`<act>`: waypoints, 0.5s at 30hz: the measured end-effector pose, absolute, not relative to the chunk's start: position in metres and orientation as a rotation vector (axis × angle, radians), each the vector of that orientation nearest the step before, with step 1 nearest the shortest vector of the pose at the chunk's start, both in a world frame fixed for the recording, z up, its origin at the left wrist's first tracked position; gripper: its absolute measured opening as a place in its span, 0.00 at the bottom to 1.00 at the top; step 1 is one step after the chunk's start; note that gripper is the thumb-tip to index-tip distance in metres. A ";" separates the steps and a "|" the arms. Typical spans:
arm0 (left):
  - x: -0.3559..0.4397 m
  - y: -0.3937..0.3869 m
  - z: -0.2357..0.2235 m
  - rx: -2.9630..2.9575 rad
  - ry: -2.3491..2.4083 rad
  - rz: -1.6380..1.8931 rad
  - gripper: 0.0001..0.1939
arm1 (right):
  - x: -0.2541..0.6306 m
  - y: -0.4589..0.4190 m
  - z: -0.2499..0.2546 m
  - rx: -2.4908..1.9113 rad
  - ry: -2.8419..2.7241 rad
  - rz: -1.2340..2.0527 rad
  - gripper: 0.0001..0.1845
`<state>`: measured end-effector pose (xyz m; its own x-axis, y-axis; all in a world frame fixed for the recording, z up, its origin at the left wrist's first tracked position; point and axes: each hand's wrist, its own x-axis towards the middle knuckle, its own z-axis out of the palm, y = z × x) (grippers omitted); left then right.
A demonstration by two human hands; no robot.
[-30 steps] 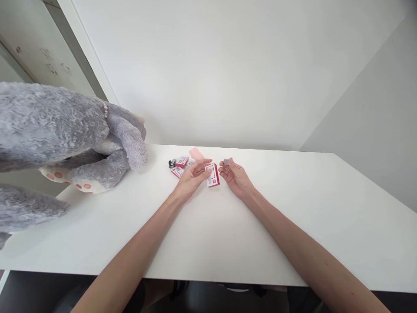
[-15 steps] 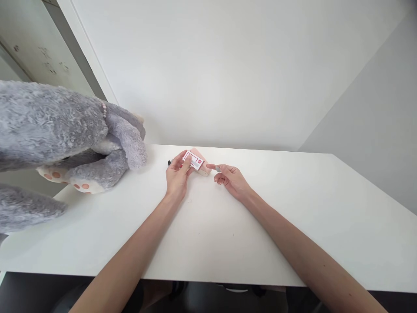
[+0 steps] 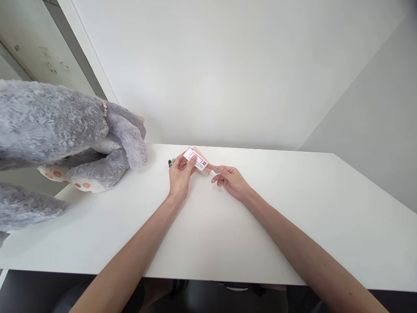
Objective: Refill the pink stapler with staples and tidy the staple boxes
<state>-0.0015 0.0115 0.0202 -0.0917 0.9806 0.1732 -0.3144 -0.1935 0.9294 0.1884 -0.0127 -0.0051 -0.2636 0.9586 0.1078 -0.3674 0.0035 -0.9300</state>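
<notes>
My left hand is closed on a small red and white box, held just above a pale pink object at the far middle of the white table. My right hand is beside it to the right, thumb and forefinger pinched on a tiny grey piece that almost touches the box's right end. A small black clip peeks out left of my left hand. Other small boxes are hidden behind that hand.
A big grey plush toy with pink paw pads lies on the table's left side. A white wall rises right behind the table. The table's near edge runs across the bottom of the view, dark floor below it.
My left hand picked the red and white box up from the table and carried it back and left over the pink object. My right hand followed left with the grey piece.
</notes>
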 end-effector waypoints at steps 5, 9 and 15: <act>0.004 0.006 0.020 1.147 0.881 1.462 0.23 | 0.188 -0.011 -0.008 -0.735 -1.126 1.535 0.25; 0.003 0.007 0.021 1.173 0.853 1.444 0.22 | 0.189 -0.010 -0.007 -0.765 -1.123 1.542 0.26; 0.000 0.010 0.020 1.251 0.987 1.444 0.22 | 0.193 -0.008 -0.009 -0.804 -1.092 1.436 0.22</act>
